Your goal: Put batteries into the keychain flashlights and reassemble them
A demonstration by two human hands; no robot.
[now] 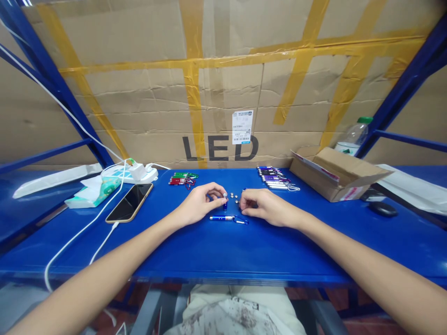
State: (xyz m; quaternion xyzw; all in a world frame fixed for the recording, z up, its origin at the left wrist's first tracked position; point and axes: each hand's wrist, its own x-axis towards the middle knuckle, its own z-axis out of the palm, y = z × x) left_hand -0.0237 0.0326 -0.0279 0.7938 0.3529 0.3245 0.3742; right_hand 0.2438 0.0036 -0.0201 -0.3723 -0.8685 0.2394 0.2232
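My left hand (201,204) is closed, thumb and fingertips pinched at a short blue flashlight barrel (225,205) that stands upright. A silver button cell (225,195) shows at the fingertips, above the barrel. My right hand (267,207) rests on the table with its fingers curled. At its fingertips lies another button cell (237,201), and a bit of blue shows by its knuckles; what the fingers hold, if anything, is hidden. Between the hands lie a few loose button cells (232,196). In front of them is a blue keychain flashlight (221,218) with a carabiner clip (241,220).
Red and green keychain flashlights (182,179) lie back left, purple, black and silver ones (274,179) back right. Leftward are a phone (129,203), tissue pack (93,191), power strip (150,175) and white cables. An open cardboard box (335,174), bottle (352,135) and black mouse (382,209) stand right.
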